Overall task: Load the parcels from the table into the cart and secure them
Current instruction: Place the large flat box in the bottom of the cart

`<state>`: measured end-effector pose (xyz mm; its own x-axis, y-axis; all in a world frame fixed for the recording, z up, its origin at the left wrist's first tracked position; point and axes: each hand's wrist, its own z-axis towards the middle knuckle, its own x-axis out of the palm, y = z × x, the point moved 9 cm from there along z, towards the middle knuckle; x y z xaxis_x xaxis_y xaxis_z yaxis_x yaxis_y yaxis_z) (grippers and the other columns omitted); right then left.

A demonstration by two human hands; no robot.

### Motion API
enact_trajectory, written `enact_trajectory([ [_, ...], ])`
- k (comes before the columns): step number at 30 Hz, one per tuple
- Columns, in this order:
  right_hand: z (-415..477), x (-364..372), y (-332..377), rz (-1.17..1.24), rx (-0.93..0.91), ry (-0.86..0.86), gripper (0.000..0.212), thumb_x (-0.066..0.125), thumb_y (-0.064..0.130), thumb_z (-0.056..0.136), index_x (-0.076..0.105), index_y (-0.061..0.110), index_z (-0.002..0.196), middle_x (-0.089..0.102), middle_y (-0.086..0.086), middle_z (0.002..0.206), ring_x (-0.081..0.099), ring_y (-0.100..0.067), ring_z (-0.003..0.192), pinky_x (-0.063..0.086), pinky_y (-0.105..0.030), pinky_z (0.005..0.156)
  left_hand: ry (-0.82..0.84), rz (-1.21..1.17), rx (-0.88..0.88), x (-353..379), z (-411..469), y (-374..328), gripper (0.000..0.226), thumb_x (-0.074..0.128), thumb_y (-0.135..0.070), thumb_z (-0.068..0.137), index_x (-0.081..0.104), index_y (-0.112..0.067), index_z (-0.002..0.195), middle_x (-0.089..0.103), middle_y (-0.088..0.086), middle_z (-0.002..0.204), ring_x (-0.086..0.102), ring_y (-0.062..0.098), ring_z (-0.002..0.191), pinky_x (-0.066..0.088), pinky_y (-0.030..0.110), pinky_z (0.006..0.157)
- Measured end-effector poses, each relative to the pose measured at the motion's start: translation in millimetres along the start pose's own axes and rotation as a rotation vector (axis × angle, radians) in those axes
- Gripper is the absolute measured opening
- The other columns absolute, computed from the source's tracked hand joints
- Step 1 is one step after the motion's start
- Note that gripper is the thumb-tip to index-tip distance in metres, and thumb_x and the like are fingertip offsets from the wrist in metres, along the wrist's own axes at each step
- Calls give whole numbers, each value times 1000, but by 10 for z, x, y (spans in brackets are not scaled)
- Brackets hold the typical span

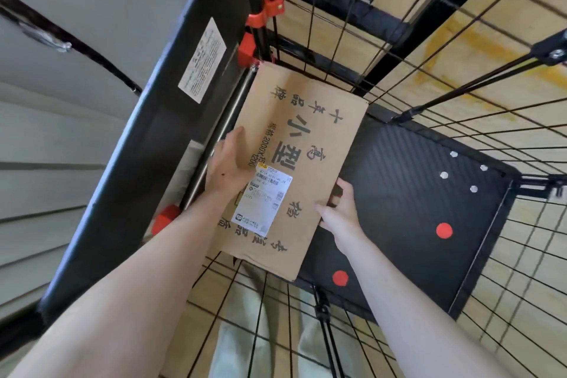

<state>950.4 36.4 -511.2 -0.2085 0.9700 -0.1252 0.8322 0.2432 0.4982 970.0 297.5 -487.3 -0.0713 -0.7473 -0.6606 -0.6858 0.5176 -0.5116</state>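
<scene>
A flat brown cardboard parcel [310, 144] with black printed characters and a white shipping label sits low inside the black wire cart [454, 120], against its left side. My left hand [228, 163] lies flat on the parcel's left edge. My right hand [340, 209] grips its right edge, thumb on top and fingers curled under. The cart's black floor panel [429, 193], with red dots and silver rivets, shows bare to the right of the parcel.
The cart's black folded panel [171, 101] with a white sticker and orange clips [264, 14] rises on the left. Wire mesh walls surround the parcel on the near, far and right sides. Pale flooring lies outside; my trouser legs show below.
</scene>
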Motion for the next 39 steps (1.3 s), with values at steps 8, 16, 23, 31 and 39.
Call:
enact_trajectory([
  [8, 21, 46, -79, -132, -58, 7, 66, 60, -2, 88, 34, 41, 131, 61, 14, 103, 62, -17, 107, 51, -49, 97, -8, -44, -44, -44, 24, 118, 91, 76, -28, 71, 22, -49, 141, 36, -5, 144, 36, 21, 131, 37, 44, 106],
  [16, -118, -53, 189, -519, -96, 15, 71, 63, 8, 91, 24, 19, 149, 54, -6, 126, 54, -22, 118, 42, -28, 91, -57, 183, -12, -104, -107, -147, 75, 71, -16, 80, 28, -43, 135, 25, 6, 148, 28, 33, 133, 39, 45, 101],
  [23, -376, -121, 454, -716, -89, -15, 81, 68, 20, 89, 18, 11, 152, 41, -15, 142, 40, -30, 133, 37, -36, 104, -17, 302, 177, -187, -399, -569, 58, 70, -11, 79, 48, -16, 133, 52, 10, 129, 50, 29, 120, 44, 36, 97],
  [31, -1114, -288, 1148, -871, -297, -17, 52, 68, 25, 88, 46, 20, 134, 52, -8, 128, 52, -27, 120, 46, -43, 100, 48, 291, 125, -488, -990, -1033, 17, 60, -17, 82, 61, -19, 99, 63, 2, 97, 60, 19, 84, 55, 34, 70],
  [39, -2240, -431, 1847, -943, -474, -30, 24, 60, 24, 92, 64, 24, 116, 61, -1, 118, 60, -22, 103, 52, -37, 88, 53, 88, 137, -1041, -1740, -1864, 10, 53, -16, 84, 63, -14, 85, 65, 2, 86, 62, 23, 82, 54, 34, 71],
])
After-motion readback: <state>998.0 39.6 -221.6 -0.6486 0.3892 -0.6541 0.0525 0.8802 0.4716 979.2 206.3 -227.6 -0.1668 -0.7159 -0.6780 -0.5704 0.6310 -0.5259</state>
